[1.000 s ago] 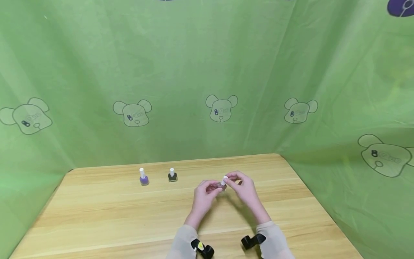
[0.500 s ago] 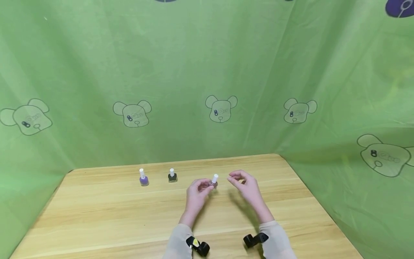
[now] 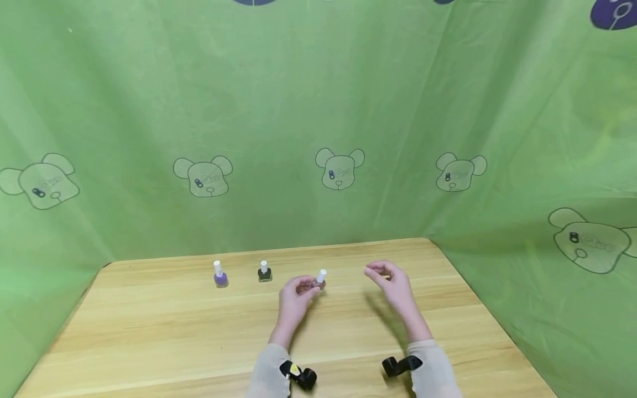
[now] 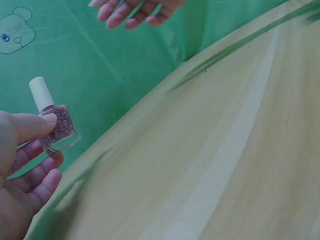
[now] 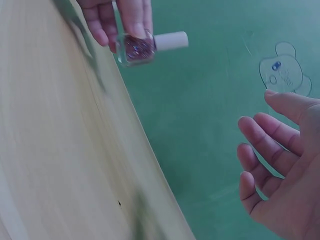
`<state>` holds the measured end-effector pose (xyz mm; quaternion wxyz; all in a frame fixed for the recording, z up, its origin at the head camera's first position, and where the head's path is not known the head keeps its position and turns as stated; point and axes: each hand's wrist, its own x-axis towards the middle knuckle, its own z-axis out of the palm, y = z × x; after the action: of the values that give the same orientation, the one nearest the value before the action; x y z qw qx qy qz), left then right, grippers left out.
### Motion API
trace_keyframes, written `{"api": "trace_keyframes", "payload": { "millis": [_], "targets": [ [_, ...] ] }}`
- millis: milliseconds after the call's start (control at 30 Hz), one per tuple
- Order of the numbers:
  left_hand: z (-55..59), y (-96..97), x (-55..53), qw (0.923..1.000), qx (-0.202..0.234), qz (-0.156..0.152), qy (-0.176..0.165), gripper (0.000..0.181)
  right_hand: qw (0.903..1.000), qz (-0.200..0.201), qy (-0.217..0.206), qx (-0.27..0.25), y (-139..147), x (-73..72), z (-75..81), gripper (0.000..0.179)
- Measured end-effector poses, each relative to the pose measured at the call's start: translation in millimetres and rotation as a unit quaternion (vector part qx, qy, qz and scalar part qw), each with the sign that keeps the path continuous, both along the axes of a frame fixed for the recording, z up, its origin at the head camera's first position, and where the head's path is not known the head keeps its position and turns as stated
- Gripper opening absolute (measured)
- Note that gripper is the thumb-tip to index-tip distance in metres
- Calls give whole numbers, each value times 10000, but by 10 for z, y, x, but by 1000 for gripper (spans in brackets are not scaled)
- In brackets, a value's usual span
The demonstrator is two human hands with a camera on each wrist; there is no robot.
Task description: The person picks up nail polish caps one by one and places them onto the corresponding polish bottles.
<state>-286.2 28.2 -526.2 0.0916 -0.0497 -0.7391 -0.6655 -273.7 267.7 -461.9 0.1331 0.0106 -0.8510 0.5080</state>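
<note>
A small clear bottle of pink glitter nail polish with a white cap is pinched between thumb and fingers of my left hand, held above the table. In the left wrist view its cap tilts up to the left. My right hand hovers off to the right, apart from the bottle, with nothing in its loosely bent fingers. Farther left on the table stand a purple nail polish bottle and a black nail polish bottle, both upright with white caps.
The wooden table ends at the back against a green curtain printed with bear heads, which also runs along both sides. Black wrist cameras sit on both sleeves.
My right hand has let go of the glitter polish's white cap and moved right. My left hand has carried the bottle a little to the left.
</note>
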Motion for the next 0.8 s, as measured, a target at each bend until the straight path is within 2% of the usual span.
{"api": "trace_keyframes", "payload": {
  "millis": [167, 433, 800],
  "targets": [
    [-43, -49, -55, 9999, -10, 54, -125, 28, 9992, 57, -218, -340, 111, -20, -28, 37],
    [-71, -118, -99, 9998, -93, 100, -138, 27, 9940, 41, -623, -901, 243, -31, -54, 44],
    [-93, -161, -182, 9997, -186, 154, -59, 27, 9906, -165, -782, -1115, 340, -16, -8, 48]
  ]
}}
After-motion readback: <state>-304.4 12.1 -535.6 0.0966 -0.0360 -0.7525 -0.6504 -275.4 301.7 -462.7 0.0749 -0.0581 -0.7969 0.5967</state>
